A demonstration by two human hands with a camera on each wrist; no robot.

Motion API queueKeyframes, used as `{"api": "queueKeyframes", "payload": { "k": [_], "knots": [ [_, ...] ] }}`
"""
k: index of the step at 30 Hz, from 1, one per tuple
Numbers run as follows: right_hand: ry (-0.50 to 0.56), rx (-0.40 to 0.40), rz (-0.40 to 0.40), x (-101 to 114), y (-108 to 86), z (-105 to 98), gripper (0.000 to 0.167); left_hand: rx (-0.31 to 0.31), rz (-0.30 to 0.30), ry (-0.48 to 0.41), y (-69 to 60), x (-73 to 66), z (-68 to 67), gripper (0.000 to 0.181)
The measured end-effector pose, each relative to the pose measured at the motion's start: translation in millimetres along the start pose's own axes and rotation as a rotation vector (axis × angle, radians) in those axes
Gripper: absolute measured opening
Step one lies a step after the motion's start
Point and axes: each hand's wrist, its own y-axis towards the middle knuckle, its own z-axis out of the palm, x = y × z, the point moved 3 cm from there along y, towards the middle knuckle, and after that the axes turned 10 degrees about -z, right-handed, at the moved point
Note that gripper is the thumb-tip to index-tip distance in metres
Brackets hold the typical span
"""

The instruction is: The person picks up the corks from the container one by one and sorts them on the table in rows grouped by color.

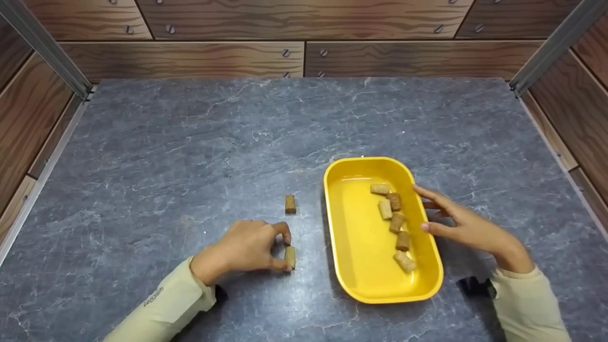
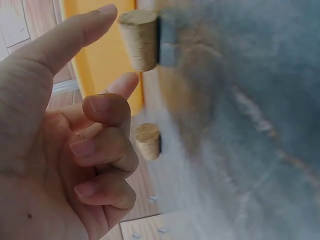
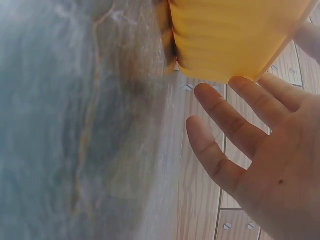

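My left hand reaches over the table, its thumb and index finger spread about a light cork stopper. In the left wrist view a gap shows between those fingertips and the tapered cork; the other fingers curl loosely. A second, browner cork stands farther back. To the right lies a yellow tray with several light and brown corks along its right side. My right hand rests at the tray's right rim, thumb and index fingertip touching it, fingers fairly straight.
The marbled grey tabletop spreads around the tray. Wood-patterned panels rise at the back and sides, with metal posts at the back corners. Dark straps hang at both wrists.
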Motion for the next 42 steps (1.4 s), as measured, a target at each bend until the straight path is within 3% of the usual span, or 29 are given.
{"api": "queueKeyframes", "payload": {
  "k": [6, 13, 17, 21, 26, 32, 39, 42],
  "knots": [
    [-0.022, -0.004, -0.026, 1.3, 0.6, -0.1, 0.068, -0.055, 0.033, -0.074, -3.8, -8.8, -16.9, 0.043],
    [0.008, 0.002, -0.014, -0.2, -0.8, 0.1, 0.067, -0.164, 0.148, -0.254, -2.3, -33.2, -25.7, 0.038],
    [0.016, 0.002, -0.014, -1.5, -1.7, 0.4, 0.068, -0.184, 0.221, -0.374, 4.2, -49.8, -26.4, 0.036],
    [0.020, 0.003, -0.005, -2.4, -2.6, 0.7, 0.068, -0.168, 0.289, -0.421, 12.2, -68.3, -27.6, 0.037],
    [0.009, 0.002, -0.001, -1.4, -1.3, -0.2, 0.068, -0.129, 0.331, -0.392, 23.2, -90.1, -27.8, 0.038],
    [0.006, 0.005, -0.008, 0.7, 0.0, 1.1, 0.068, -0.055, 0.358, -0.369, 37.0, -109.8, -23.9, 0.035],
    [0.008, 0.002, -0.013, -0.1, -0.5, 1.2, 0.068, -0.025, 0.355, -0.319, 52.6, -128.3, -12.8, 0.033],
    [0.031, 0.001, -0.018, -0.5, -1.2, 0.7, 0.068, -0.008, 0.348, -0.352, 58.6, -135.4, -7.0, 0.031]
  ]
}}
